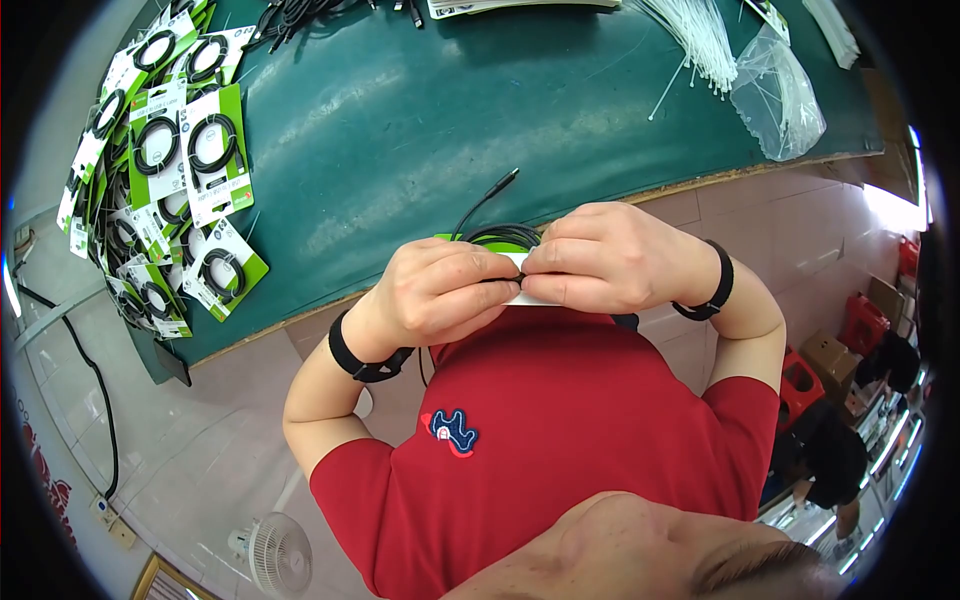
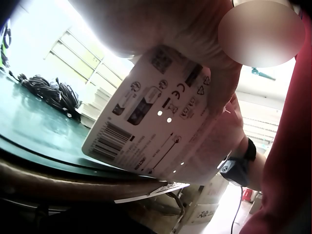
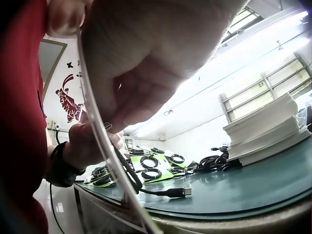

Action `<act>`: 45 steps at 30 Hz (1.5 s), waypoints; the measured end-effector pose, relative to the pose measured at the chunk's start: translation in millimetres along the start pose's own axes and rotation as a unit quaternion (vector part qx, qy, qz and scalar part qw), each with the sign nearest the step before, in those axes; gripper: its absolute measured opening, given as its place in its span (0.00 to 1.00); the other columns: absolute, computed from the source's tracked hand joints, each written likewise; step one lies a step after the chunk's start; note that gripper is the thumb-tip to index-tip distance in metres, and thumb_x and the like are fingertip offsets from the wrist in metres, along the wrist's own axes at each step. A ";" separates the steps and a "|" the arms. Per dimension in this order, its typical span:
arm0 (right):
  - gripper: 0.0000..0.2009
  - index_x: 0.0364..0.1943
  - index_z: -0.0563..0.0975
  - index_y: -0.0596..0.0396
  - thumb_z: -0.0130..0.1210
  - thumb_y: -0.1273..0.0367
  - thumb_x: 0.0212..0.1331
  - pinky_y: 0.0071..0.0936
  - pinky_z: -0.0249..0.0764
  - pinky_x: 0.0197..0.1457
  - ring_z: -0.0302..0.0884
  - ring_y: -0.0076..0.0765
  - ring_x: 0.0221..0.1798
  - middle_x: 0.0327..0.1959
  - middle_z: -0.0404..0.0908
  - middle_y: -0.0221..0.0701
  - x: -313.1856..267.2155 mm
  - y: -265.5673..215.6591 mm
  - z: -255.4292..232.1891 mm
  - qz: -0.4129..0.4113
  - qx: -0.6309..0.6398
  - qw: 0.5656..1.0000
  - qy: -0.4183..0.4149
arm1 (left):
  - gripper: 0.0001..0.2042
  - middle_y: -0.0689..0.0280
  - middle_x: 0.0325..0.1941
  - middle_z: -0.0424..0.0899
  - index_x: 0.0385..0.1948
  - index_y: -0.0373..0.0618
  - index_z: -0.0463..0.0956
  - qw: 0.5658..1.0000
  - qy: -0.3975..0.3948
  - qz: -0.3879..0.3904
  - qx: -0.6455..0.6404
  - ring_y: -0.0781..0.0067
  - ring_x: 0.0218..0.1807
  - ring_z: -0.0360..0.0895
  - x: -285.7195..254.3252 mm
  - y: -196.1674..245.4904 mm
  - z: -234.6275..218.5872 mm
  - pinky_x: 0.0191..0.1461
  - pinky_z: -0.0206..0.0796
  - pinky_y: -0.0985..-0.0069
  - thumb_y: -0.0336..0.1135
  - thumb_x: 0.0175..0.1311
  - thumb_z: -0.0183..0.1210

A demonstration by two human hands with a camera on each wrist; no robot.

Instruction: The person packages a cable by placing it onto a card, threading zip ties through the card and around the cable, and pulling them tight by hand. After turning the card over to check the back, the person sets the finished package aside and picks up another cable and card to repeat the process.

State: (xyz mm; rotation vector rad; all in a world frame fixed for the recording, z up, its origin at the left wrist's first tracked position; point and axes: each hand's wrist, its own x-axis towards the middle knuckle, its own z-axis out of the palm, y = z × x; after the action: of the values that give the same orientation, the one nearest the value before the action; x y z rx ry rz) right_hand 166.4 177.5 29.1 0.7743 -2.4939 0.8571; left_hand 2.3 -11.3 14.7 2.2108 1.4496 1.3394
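Close to my body, just over the table's front edge, both hands are on a white and green cardboard packaging card [image 2: 141,117]. A coiled black USB cable [image 1: 505,235] lies against its front; its plug end sticks out past the card. My left hand [image 1: 445,290] grips the card from the left side, thumb and fingers pinched near its middle. Opposite it, my right hand [image 1: 615,260] pinches at the same spot, fingertips meeting the left ones. What small dark thing shows between the fingertips I cannot tell. In the left wrist view the card's printed back shows a barcode and several small punched holes.
Carded cables [image 1: 190,150] pile up at the green table's [image 1: 400,130] left end. Loose black cables [image 1: 300,12] and a stack of white cards [image 1: 520,5] lie at the back. White zip ties [image 1: 690,40] and a clear plastic bag [image 1: 780,100] sit at the right.
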 end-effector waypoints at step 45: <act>0.11 0.39 0.83 0.53 0.61 0.72 0.49 0.30 0.72 0.41 0.77 0.33 0.39 0.39 0.80 0.28 24.5 -0.3 -36.7 0.049 -0.108 0.990 0.079 | 0.07 0.61 0.33 0.87 0.28 0.41 0.82 0.986 0.060 -0.142 -0.062 0.65 0.32 0.85 23.8 -11.2 -13.6 0.35 0.77 0.74 0.22 0.46 0.70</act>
State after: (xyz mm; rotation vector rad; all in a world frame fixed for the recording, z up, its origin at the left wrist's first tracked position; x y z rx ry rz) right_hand 154.3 192.1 68.9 0.4938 -2.4467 0.6383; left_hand -12.4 9.3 30.0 1.7951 1.6010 1.4399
